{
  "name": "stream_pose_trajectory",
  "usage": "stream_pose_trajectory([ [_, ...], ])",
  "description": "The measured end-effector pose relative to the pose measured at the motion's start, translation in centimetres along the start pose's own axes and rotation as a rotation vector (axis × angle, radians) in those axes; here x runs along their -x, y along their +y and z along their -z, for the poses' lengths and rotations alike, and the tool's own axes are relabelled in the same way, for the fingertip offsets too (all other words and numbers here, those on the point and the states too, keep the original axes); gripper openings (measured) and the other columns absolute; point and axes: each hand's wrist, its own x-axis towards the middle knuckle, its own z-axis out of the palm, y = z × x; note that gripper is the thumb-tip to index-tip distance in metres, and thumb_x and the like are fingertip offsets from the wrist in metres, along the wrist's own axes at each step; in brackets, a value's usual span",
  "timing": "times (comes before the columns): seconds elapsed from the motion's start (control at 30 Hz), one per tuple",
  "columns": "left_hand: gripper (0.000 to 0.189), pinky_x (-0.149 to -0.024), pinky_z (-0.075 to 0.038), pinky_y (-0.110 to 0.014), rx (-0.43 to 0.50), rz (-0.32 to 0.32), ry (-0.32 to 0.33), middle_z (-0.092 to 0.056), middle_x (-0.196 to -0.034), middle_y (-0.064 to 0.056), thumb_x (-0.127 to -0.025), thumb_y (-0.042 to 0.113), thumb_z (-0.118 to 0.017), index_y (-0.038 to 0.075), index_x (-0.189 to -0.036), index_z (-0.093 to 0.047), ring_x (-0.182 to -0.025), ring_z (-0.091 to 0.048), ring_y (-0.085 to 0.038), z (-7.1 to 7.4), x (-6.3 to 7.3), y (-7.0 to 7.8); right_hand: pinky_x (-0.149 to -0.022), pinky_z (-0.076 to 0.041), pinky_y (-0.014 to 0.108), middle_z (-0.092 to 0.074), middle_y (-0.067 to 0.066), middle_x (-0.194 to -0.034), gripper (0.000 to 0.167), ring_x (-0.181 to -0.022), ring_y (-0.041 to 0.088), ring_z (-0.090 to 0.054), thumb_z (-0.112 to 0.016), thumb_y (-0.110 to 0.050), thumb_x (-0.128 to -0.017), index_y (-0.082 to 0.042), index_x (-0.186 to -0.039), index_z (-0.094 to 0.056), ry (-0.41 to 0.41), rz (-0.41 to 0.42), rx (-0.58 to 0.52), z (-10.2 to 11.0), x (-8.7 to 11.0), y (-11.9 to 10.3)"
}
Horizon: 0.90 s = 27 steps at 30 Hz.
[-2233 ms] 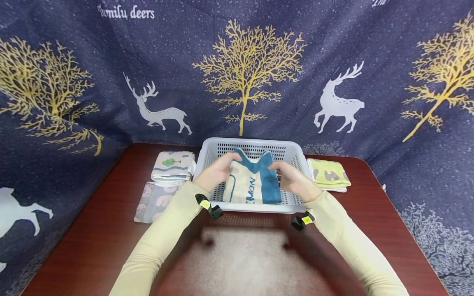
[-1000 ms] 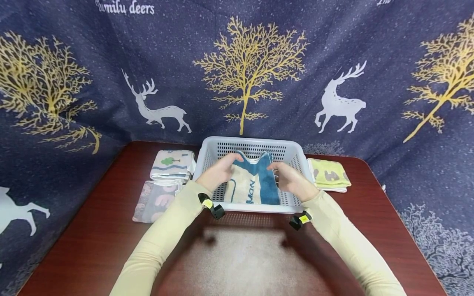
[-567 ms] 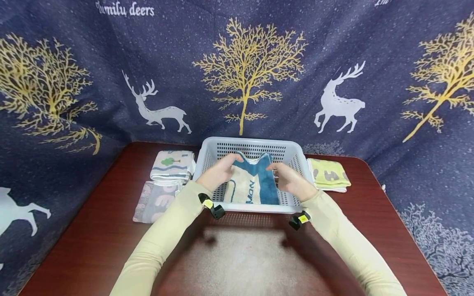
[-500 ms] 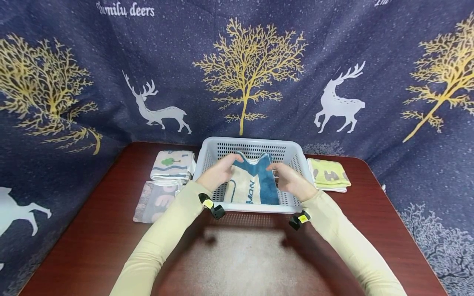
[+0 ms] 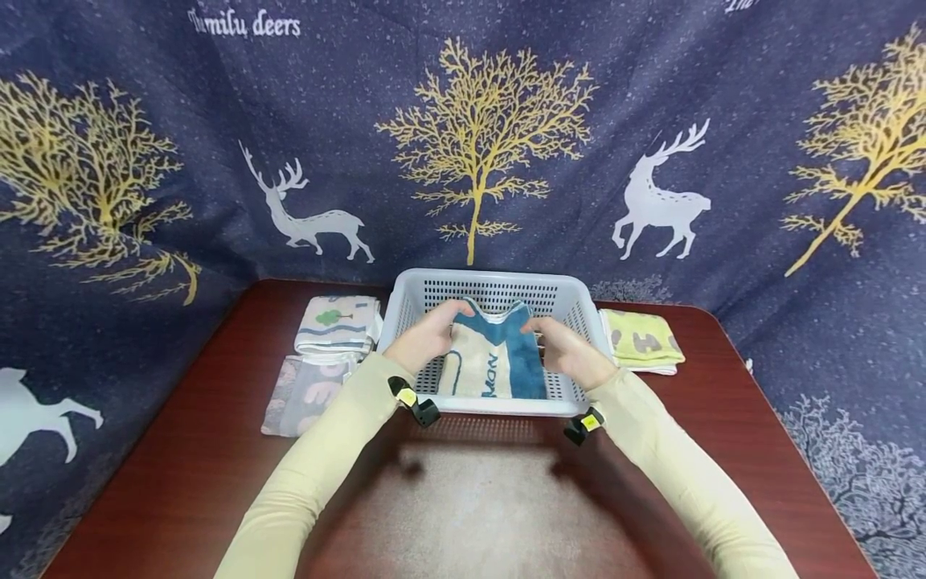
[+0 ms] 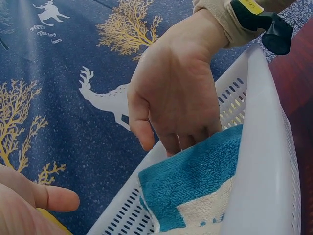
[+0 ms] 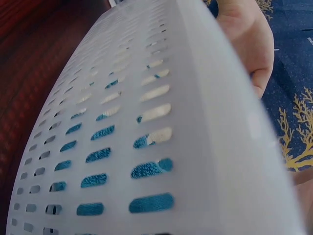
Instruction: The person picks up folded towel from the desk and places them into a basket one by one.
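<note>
A folded towel (image 5: pixel 481 366), cream and blue with blue lettering, stands tilted inside a pale grey perforated plastic basket (image 5: pixel 499 407). My left hand (image 5: pixel 427 336) reaches in at the towel's left side and my right hand (image 5: pixel 573 354) at its right. In the left wrist view the right hand (image 6: pixel 181 88) shows its palm, thumb apart from the cloth and fingertips at the towel's blue edge (image 6: pixel 190 169). The left thumb (image 6: pixel 56 198) sticks out straight there. Through the slots of the basket wall (image 7: pixel 190 122) blue and cream cloth shows in the right wrist view.
Two folded towels, one with a tree print (image 5: pixel 336 322) and one grey-pink (image 5: pixel 307 394), lie left of the basket on the reddish-brown table (image 5: pixel 181 450). A yellow towel (image 5: pixel 644 338) lies to its right. A dark blue printed cloth (image 5: pixel 311 96) hangs behind.
Since the earliest frame the towel has sunk slightly lower in the basket, and the right hand has shifted a little to the left. In the last half second hardly anything differs.
</note>
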Motion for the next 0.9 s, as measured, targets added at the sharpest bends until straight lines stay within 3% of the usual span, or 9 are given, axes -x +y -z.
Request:
stream_pose_trajectory([
  [0.13, 0.055, -0.115, -0.03, -0.033, -0.005, -0.019, 0.005, -0.033, -0.152, -0.011, -0.088, 0.005, -0.049, 0.004, -0.141, -0.034, -0.138, -0.035, -0.024, 0.1, -0.1, 0.0, -0.097, -0.037, 0.034, -0.032, 0.006, -0.129, 0.041, -0.108, 0.02, -0.04, -0.044, -0.007, -0.09, -0.011, -0.129, -0.031, 0.005, -0.016, 0.01, -0.1, -0.4, -0.1],
  [0.23, 0.06, -0.116, -0.028, -0.034, -0.002, -0.026, 0.012, -0.026, -0.155, -0.013, -0.086, 0.004, -0.049, 0.005, -0.143, -0.03, -0.139, -0.032, -0.025, 0.2, -0.1, 0.1, -0.102, -0.035, 0.035, -0.03, 0.008, -0.138, 0.053, -0.111, 0.021, -0.04, -0.042, -0.008, -0.091, -0.01, -0.14, -0.023, 0.0, -0.019, 0.011, 0.0, -0.6, -0.2],
  [0.37, 0.056, -0.114, -0.031, -0.034, 0.025, -0.022, 0.001, -0.026, -0.155, -0.016, -0.085, 0.004, -0.048, 0.007, -0.138, -0.031, -0.135, -0.035, -0.026, 0.5, -0.1, 0.2, -0.106, -0.034, 0.036, -0.026, 0.011, -0.145, 0.056, -0.116, 0.022, -0.04, -0.042, -0.009, -0.092, -0.011, -0.143, -0.019, 0.008, -0.028, -0.001, 0.1, -0.9, -0.2],
  [0.57, 0.025, -0.114, -0.032, -0.036, 0.022, -0.027, -0.028, -0.034, -0.148, -0.018, -0.085, 0.005, -0.045, 0.006, -0.11, -0.044, -0.118, -0.043, -0.023, 1.0, -0.3, 0.3, -0.113, -0.031, 0.039, -0.029, 0.014, -0.144, 0.056, -0.123, 0.025, -0.038, -0.043, -0.009, -0.091, -0.01, -0.143, -0.02, 0.025, -0.028, -0.019, 0.3, -1.1, 0.0],
  [0.77, 0.009, -0.116, -0.028, -0.036, 0.033, -0.063, -0.022, -0.037, -0.139, -0.014, -0.086, 0.003, -0.043, 0.008, -0.092, -0.039, -0.112, -0.041, -0.024, 1.2, -0.4, 0.2, -0.118, -0.024, 0.041, -0.025, 0.014, -0.148, 0.057, -0.128, 0.026, -0.033, -0.043, -0.008, -0.092, -0.008, -0.144, -0.021, 0.032, 0.005, -0.017, 0.4, -1.0, 0.1],
  [0.9, 0.009, -0.118, -0.022, -0.037, 0.021, -0.086, -0.034, -0.034, -0.137, -0.012, -0.086, 0.004, -0.042, 0.01, -0.088, -0.036, -0.121, -0.036, -0.027, 1.2, -0.5, 0.1, -0.12, -0.019, 0.039, -0.025, 0.013, -0.149, 0.057, -0.132, 0.026, -0.031, -0.042, -0.007, -0.092, -0.005, -0.145, -0.021, 0.041, 0.027, -0.012, 0.4, -0.8, -0.1],
])
